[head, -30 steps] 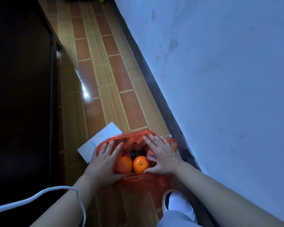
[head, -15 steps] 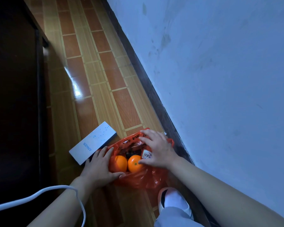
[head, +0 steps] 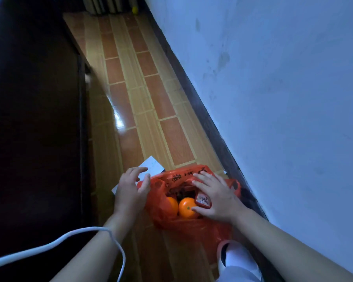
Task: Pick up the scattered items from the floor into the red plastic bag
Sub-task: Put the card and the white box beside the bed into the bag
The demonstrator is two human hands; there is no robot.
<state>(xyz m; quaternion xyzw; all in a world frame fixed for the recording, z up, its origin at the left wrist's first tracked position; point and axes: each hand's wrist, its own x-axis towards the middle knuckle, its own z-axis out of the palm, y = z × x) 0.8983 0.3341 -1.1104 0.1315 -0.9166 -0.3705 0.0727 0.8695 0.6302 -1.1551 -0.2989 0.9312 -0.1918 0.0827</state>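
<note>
Narrow corridor, head cam, looking down past both forearms. Red plastic bag [head: 192, 226] on tiled floor [head: 171, 139], mouth open, between the two hands. Right hand [head: 216, 198] laid flat over bag's far-right rim, fingers straight and spread, thumb tip touching the nearer orange [head: 186, 207]; nothing gripped. Second orange [head: 171, 205] just left of the first, partly behind the bag's near-left wall. Small red-edged packet [head: 202, 200] w/ white label tucked under right palm's edge, inside bag; label unreadable. Dark contents deeper in bag, too dim to identify. Left hand [head: 130, 190] just outside bag's left rim, fingers loosely curved and parted, holding nothing; whether thumb touches plastic, cannot tell. White flat box [head: 151, 166] on floor directly beyond left hand's fingertips, mostly hidden by that hand, corner peeking out on hand's near-left side too. White cable [head: 55, 243] looping across left forearm nr wrist. White shoe [head: 236, 259] below right wrist, beside bag's near end. Dark cabinet [head: 33, 119] left of left hand; pale wall [head: 283, 98] w/ dark skirting right of right hand.
</note>
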